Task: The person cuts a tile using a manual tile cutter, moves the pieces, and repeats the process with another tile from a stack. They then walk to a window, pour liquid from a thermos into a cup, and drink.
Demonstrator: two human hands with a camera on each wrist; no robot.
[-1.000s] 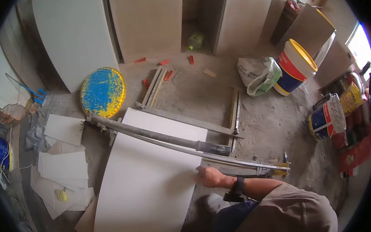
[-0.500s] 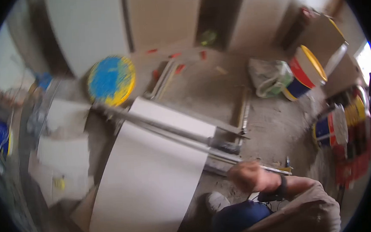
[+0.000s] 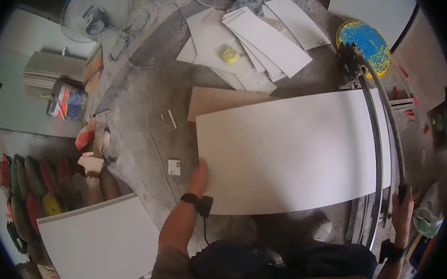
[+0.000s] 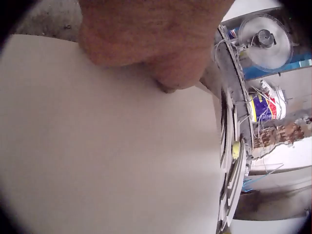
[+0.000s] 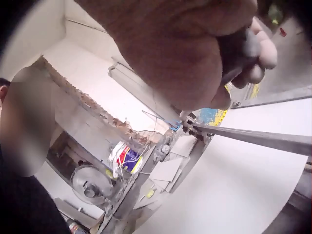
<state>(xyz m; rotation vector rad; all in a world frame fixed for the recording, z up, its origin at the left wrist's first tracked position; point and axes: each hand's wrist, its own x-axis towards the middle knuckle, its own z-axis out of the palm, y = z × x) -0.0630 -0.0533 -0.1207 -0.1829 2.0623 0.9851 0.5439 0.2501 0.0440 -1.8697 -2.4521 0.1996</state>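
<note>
A large white tile (image 3: 286, 156) lies across a manual tile cutter, under its long metal rail (image 3: 375, 150). My left hand (image 3: 198, 178) rests against the tile's left edge with its fingers along that edge. In the left wrist view, the thumb side of this hand (image 4: 161, 48) is over the tile's face, and the other fingers are mostly hidden. My right hand (image 3: 402, 214), at the near end of the cutter, grips the dark grip (image 5: 236, 51) of its long handle (image 3: 393, 129). The handle runs alongside the rail toward the far end of the tile.
Beyond the tile lie several cut tile pieces (image 3: 274, 44) with a yellow lump (image 3: 230, 54) on them. A blue-and-yellow round lid (image 3: 364, 49) is by the cutter's far end. Another white slab (image 3: 97, 249) is at lower left, and a fan (image 3: 96, 22) at upper left.
The head view has turned left, bringing my left hand into view at the tile's edge. My right hand has moved from beside the tile to the cutter's handle and now grips it.
</note>
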